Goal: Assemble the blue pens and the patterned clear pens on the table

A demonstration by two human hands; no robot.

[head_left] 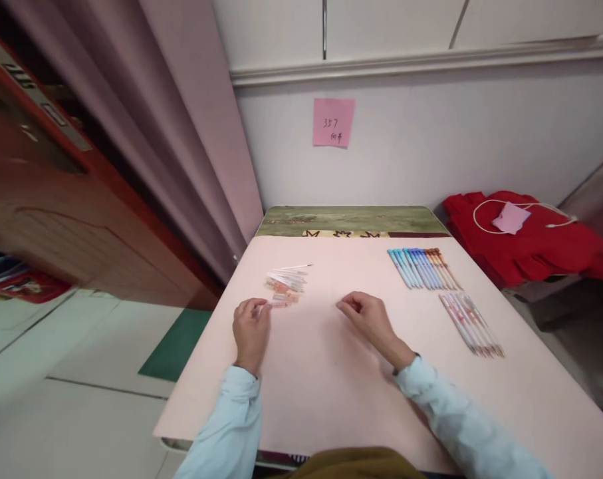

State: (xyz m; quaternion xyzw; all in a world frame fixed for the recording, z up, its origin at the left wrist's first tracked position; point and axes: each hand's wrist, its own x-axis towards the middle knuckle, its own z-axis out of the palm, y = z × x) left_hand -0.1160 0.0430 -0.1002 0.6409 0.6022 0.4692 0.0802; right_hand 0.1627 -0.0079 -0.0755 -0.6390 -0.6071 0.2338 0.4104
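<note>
My left hand (251, 328) rests on the pink table cover (331, 392) with its fingers curled, and its fingertips touch a small pinkish pen part (280, 304). Just beyond lies a small heap of loose pen parts (286, 283) with a thin refill (296, 267) on top. My right hand (368, 318) lies near the middle of the table with fingers curled in. Nothing shows inside it. To the right lie a row of blue and orange pens (423, 267) and a second row of pink patterned pens (471, 324).
A pink sticky note (334, 122) hangs on the white wall. Red cloth (525, 243) with a white cable and a pink slip lies at the right. A curtain (181, 133) and a wooden door (46, 199) stand at the left, beside the table's left edge.
</note>
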